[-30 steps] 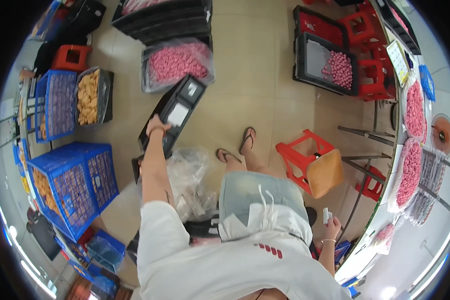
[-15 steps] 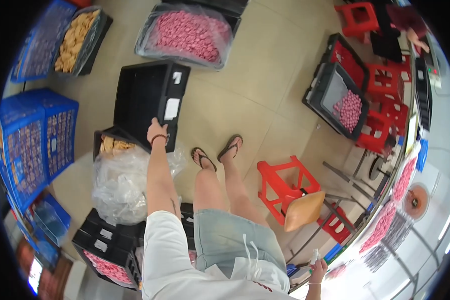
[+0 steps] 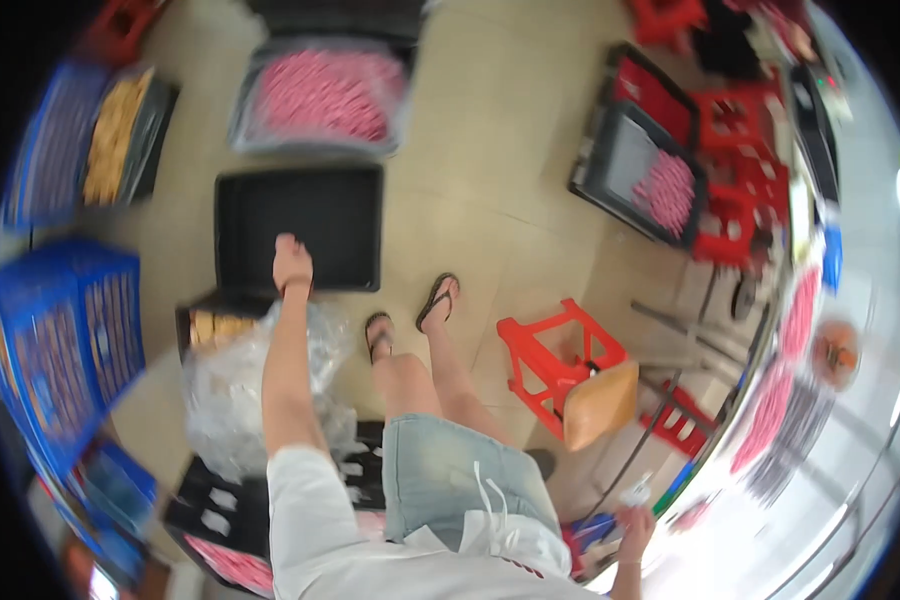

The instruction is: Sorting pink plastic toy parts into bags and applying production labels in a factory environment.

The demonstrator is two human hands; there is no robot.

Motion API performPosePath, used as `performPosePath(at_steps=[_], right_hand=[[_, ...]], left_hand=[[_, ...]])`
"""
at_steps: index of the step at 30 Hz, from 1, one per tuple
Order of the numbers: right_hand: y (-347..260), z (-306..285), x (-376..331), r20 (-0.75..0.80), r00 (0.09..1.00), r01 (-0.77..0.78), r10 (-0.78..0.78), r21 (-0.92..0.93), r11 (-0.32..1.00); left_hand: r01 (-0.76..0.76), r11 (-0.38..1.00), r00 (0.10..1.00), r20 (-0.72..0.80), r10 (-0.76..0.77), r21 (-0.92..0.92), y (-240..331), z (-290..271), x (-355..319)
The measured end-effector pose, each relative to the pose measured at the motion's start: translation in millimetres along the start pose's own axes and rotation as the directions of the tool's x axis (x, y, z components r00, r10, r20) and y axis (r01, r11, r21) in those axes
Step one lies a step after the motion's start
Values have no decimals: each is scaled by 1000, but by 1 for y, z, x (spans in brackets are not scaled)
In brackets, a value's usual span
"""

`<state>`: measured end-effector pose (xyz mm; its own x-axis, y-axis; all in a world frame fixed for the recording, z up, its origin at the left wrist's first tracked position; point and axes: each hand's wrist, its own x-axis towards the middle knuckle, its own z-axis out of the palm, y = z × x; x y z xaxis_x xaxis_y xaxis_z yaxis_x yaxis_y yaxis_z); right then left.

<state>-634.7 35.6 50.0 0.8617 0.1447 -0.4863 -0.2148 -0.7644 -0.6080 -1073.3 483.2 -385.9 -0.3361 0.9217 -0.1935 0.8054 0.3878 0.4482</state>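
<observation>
My left hand reaches down over the near rim of a black plastic crate, which lies flat on the floor with its open side up. Its fingers are blurred, so their grip on the crate is unclear. Off at the lower right, beside the white table, my right hand is closed on a small translucent whitish piece, whose kind I cannot make out. Just below the black crate, crumpled clear plastic sheeting partly covers another crate of tan pieces.
Crates of pink pieces stand at the back and right. Blue crates line the left. A red stool stands near my legs, by the white table. More black crates sit at lower left.
The black crate has gone from tilted to flat on the floor. My left hand has moved slightly left, over its near rim. The view has shifted; the right hand still holds the small piece.
</observation>
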Motion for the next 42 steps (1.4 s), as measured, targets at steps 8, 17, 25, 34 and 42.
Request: performPosePath(at_steps=[8,17,25,34,42], right_hand=[[-62,20,-63,86,956,277,-281,56,959],[-49,-58,-169,-401,736,512,-546,-199,836],[3,-114,-204,-513,811,410,-283,152,899],[18,-190,-132,-626,714,550,-314,225,804],[-3,-219,-69,-573,771,554,-278,388,736]], left_hand=[[287,584,189,643,742,-759,269,-108,-286],[35,33,-440,14,898,-999,410,-275,-515],[297,774,-699,425,575,-558,426,-299,-591],[177,790,-700,489,521,-587,494,-306,-647],[109,783,-668,538,514,-612,546,-289,-657]])
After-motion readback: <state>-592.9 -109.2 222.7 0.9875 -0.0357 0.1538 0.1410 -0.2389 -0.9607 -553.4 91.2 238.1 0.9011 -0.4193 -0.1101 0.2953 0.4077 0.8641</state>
